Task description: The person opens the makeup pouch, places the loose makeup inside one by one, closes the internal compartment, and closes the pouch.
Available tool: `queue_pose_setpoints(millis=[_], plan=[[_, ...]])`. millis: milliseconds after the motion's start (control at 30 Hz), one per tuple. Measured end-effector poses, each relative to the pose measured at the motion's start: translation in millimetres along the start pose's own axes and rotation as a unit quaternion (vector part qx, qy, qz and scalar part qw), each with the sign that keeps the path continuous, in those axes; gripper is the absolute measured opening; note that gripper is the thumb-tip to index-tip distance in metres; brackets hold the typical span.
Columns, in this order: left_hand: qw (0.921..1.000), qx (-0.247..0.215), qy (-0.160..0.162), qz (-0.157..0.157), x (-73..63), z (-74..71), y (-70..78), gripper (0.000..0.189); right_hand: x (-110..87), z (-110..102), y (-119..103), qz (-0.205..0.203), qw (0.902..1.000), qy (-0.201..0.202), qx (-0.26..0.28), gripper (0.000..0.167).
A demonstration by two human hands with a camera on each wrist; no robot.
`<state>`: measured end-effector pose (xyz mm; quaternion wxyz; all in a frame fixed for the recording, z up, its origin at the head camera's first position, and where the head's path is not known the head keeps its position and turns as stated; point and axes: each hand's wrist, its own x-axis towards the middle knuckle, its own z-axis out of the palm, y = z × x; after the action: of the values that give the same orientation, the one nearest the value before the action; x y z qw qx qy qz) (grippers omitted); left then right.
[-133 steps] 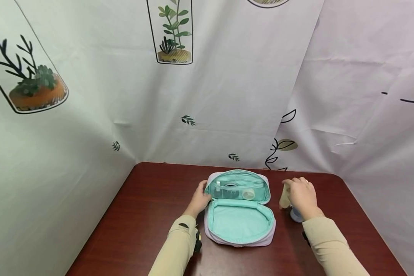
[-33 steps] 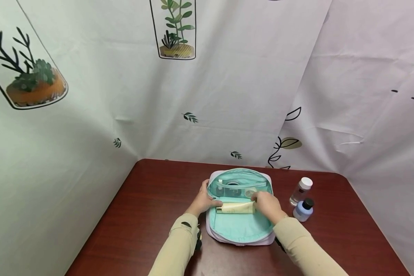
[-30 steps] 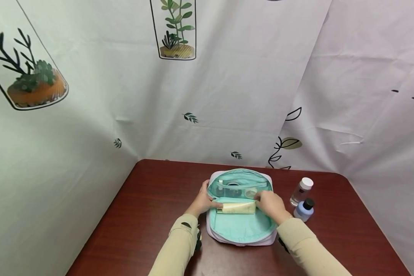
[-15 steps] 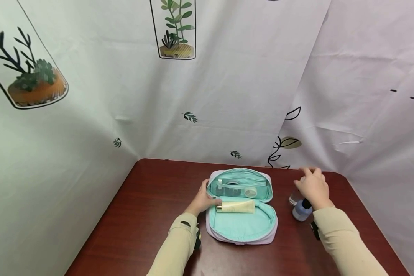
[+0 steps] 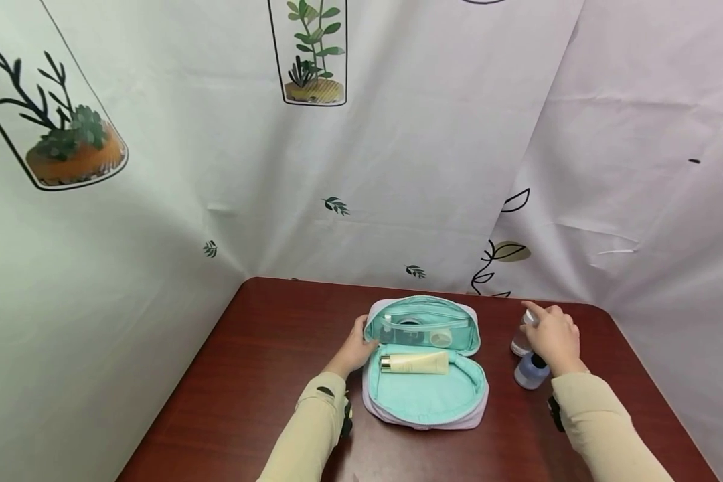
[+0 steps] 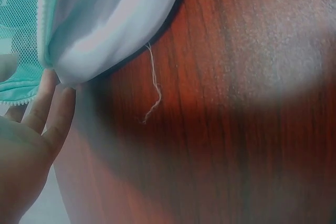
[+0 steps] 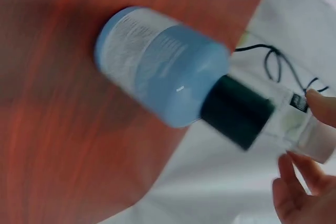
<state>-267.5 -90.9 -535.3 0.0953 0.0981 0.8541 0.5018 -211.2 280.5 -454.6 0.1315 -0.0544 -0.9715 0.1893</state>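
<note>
An unzipped cosmetic bag (image 5: 424,418), lilac outside and mint inside, lies unfolded on the table. A pale yellow tube (image 5: 418,363) with a gold cap rests in its near half. My left hand (image 5: 352,348) pinches the left edge of the bag's raised mesh half, which the left wrist view shows at the zipper (image 6: 44,19). My right hand (image 5: 555,338) has thumb and fingers on opposite sides of a clear bottle (image 7: 286,121) with a white cap, partly hidden by the hand in the head view. Nearer stands a blue bottle (image 5: 530,372) with a black cap.
Behind the mesh pocket sit several small items, among them a round white one (image 5: 440,337). The dark red table (image 5: 265,375) ends at a hanging printed cloth (image 5: 361,234). A loose thread (image 6: 154,80) trails from the bag.
My right hand has laid the yellow tube in the bag, let go of it, and moved right to the clear bottle. My left hand has stayed at the bag's edge, its thumb drawn back from the tube.
</note>
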Motion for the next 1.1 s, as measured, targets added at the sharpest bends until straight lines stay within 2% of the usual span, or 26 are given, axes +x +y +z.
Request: queue_pose_setpoints(millis=[100,200,333,467,633,800,933,1100], plan=[[1.0,0.001,0.0,-0.003,-0.1,-0.5,-1.5,0.06,2.2,-1.9,-9.0,-0.01,0.9987,0.048,0.017,0.047],[1.0,0.0,0.002,-0.004,-1.0,-0.4,-0.9,0.061,5.3,-10.3,-21.0,-0.026,0.9969,0.07,0.023,0.046],[1.0,0.001,0.003,-0.001,-0.7,-0.6,-0.8,0.061,5.9,-19.3,-37.4,-0.047,0.9952,0.075,0.04,0.046],[1.0,0.004,0.002,0.002,0.4,0.1,-2.0,0.061,4.7,-23.7,-53.8,-0.061,0.994,0.057,0.071,0.044],[1.0,0.001,0.002,-0.004,-0.6,0.9,-2.0,0.061,1.7,-25.4,-73.0,-0.079,0.9931,0.005,0.087,0.04],[1.0,0.003,0.002,-0.009,-1.0,0.9,-1.8,0.061,-0.8,-26.7,-86.3,-0.09,0.9894,-0.081,0.08,0.036],[0.9999,-0.001,0.001,-0.012,-1.6,1.0,-0.7,0.062,-1.8,-21.4,-90.5,-0.1,0.9794,-0.145,0.098,0.041],[0.9998,-0.013,-0.001,-0.013,-2.7,1.1,0.8,0.062,-5.3,-5.3,-91.3,-0.11,0.9592,-0.205,0.16,0.041]])
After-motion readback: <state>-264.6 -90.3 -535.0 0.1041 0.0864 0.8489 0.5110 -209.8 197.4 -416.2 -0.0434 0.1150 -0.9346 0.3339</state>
